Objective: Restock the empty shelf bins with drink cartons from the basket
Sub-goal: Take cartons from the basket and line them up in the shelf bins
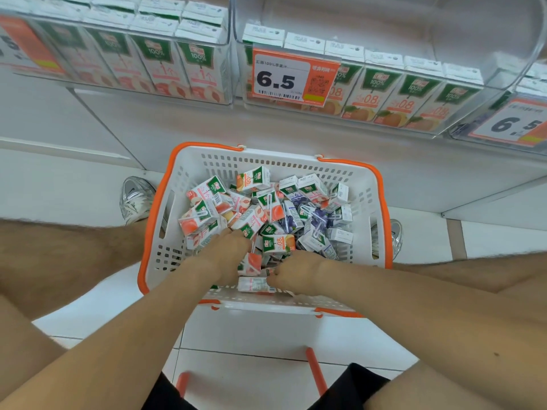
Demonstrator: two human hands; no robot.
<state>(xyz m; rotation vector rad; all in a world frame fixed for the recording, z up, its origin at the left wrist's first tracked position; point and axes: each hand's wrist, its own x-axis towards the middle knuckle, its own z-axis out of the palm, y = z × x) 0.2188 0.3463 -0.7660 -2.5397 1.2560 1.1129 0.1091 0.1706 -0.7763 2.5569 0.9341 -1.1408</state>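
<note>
Basket (183, 173) of drink cartons (254, 179) on white tiled floor (266, 329) below shelf bins (488, 39).

Single view, head-worn, wide-angle. Looking steeply down and slightly forward. Basket (225, 161) dead centre, close below lens. Bins (488, 39) run across top edge, curved by lens. Floor (266, 335) fills bottom.

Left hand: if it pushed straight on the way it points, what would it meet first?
Probably the pink peach carton right ahead of the left hand, though depth is unclear.
</note>
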